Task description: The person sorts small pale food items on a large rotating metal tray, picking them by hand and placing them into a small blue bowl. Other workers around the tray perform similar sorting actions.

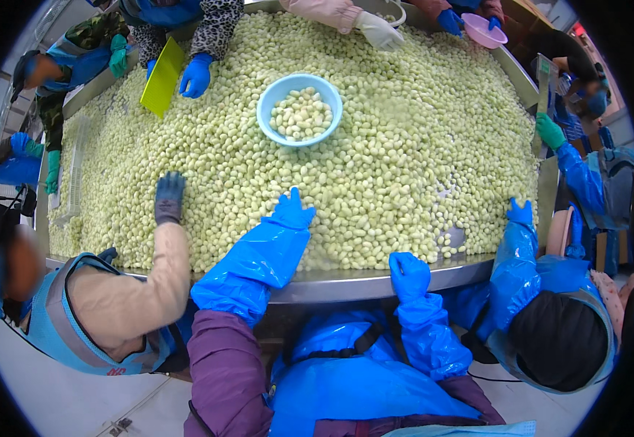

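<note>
My left hand (293,210), in a blue glove, reaches over a broad layer of pale green, oval, grape-like fruits (371,218). Its fingers are spread, and the fingertips appear to touch the fruits; I see nothing gripped in it. Curled at the near metal rim (328,288) of the table is my right hand (409,276), also gloved in blue. Its fingers are folded in and no object shows in them. Beyond my left hand, a light blue plastic bowl (266,127) rests on the layer, partly filled with paler, whitish fruits (301,113).
Co-workers' hands surround the table: a dark-gloved hand (170,196) to my left, a blue-gloved hand (520,212) to my right. Across, someone holds a yellow-green plastic board (163,77); a white-gloved hand (378,31) and a pink bowl (484,31) are there too. A clear plastic basket (77,169) stands left.
</note>
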`<action>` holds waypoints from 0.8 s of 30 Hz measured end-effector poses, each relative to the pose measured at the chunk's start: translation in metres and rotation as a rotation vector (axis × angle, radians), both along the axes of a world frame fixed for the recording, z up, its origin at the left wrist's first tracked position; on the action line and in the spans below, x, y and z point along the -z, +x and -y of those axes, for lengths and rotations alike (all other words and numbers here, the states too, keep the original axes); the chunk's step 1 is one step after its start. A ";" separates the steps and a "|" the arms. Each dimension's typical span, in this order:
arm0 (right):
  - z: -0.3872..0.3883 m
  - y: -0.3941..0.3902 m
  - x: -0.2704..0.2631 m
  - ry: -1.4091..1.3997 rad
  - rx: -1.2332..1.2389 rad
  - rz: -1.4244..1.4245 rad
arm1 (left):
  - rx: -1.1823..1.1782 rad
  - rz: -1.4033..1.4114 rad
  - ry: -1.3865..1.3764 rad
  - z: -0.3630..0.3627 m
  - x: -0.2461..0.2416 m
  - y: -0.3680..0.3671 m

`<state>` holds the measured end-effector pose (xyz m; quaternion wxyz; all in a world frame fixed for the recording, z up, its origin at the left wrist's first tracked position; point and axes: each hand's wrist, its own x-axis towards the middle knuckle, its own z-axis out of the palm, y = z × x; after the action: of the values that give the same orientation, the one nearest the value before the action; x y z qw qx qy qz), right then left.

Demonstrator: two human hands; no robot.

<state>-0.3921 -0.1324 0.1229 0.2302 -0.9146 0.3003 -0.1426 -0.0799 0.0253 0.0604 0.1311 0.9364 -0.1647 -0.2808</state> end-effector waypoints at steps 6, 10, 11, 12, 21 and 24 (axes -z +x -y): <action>-0.001 0.001 -0.002 -0.041 -0.012 -0.040 | -0.161 -0.238 -0.345 0.011 0.062 -0.011; -0.005 0.004 -0.003 -0.047 -0.031 -0.008 | -0.301 -0.311 -0.514 0.079 0.097 -0.051; -0.006 0.004 -0.003 -0.038 -0.029 -0.014 | -0.315 -0.297 -0.500 0.099 0.102 -0.061; -0.006 0.004 -0.003 -0.022 -0.023 -0.017 | -0.346 -0.370 -0.621 0.112 0.104 -0.076; -0.007 0.004 -0.004 -0.048 -0.008 -0.031 | 0.022 -0.732 -0.921 0.158 0.023 -0.157; -0.006 0.004 -0.006 0.004 -0.023 0.009 | 0.036 -0.559 -0.858 0.091 0.001 -0.120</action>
<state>-0.3880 -0.1261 0.1291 0.2352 -0.9169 0.2889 -0.1435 -0.1995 -0.0657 0.0596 0.5380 0.6843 -0.2400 -0.4298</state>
